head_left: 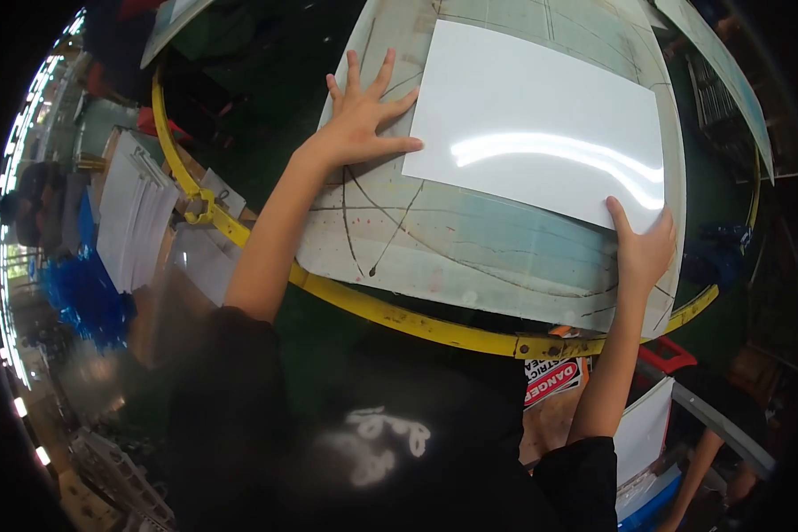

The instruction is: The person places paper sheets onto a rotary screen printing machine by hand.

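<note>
A glossy white sheet (pixel 532 106) lies on a worn, pale board (pixel 399 239) marked with dark curved lines. At the sheet's left edge, my left hand (pixel 355 124) is flat with its fingers spread; the thumb and index fingertips touch that edge. My right hand (pixel 645 253) grips the sheet's near right corner, its thumb at the near edge and its fingers by the right edge. The lower fingers of that hand are partly hidden.
A yellow curved rail (pixel 372 306) runs round the board. Stacked white sheets (pixel 137 213) stand at left, near blue plastic (pixel 89 297). A danger sign (pixel 554 381) lies below the rail. Another person's arm (pixel 693 479) shows at lower right.
</note>
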Demonstrator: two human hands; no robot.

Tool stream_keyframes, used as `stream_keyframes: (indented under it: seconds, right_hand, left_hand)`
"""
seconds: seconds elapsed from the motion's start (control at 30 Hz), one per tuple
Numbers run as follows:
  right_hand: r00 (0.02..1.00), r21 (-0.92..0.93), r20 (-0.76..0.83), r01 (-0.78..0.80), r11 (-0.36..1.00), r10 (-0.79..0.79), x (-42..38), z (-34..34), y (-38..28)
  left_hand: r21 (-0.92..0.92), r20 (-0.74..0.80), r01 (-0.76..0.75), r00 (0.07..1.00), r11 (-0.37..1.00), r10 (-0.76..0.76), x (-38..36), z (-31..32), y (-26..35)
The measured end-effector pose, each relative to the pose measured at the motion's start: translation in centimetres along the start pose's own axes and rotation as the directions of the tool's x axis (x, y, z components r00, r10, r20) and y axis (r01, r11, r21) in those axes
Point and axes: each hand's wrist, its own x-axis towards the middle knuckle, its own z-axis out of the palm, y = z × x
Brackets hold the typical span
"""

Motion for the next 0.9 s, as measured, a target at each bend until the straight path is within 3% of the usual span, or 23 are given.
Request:
stream_keyframes:
  seconds: [0.5, 0.57, 0.63, 0.73, 0.9]
  right_hand:
    - [0.997, -0.057, -0.050, 0.056, 0.997, -0.059, -0.2, 1.3, 1.2]
    - [1.000, -0.019, 0.006, 0.021, 1.000, -0.021, -0.2, 1.3, 1.2]
    - [0.998, 0.006, 0.060, -0.025, 1.000, 0.024, -0.2, 1.1, 0.9]
    - [0.996, -0.048, -0.054, 0.063, 0.997, -0.065, -0.2, 2.0, 1.7]
    - [0.996, -0.076, -0.056, 0.060, 0.995, -0.064, 0.1, 2.6, 2.0]
  left_hand:
    - [0.016, -0.020, 0.007, 1.000, 1.000, -0.006, -0.2, 0.3, 0.1]
    - [0.011, -0.021, 0.005, 1.000, 1.000, -0.004, -0.2, 0.3, 0.0]
    - [0.009, -0.035, 0.023, 0.999, 1.000, -0.022, -0.3, 0.4, 0.2]
    - [0.011, -0.079, 0.098, 0.992, 0.995, -0.097, -0.6, 0.0, 1.0]
    - [-0.008, -0.044, 0.186, 0.982, 0.983, -0.186, -1.1, -1.3, 2.6]
